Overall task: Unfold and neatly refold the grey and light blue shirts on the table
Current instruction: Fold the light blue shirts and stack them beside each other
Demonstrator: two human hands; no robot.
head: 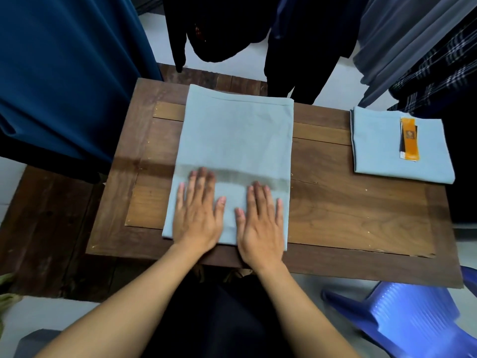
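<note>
Head view: light blue shirt [237, 140] folded long, flat at mid tabletop [348, 202].
Pressed at near end by left hand [197, 215] and right hand [260, 223], fingers [204, 184] straight and spread; second folded shirt [382, 151] with orange tag [409, 139] far right.

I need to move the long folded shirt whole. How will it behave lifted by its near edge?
Probably floppy: the shirt is thin cloth lying flat on the table, so its far end would likely sag. It looks light. Pushed, it may wrinkle rather than slide; the left hand and right hand press it flat.
</note>
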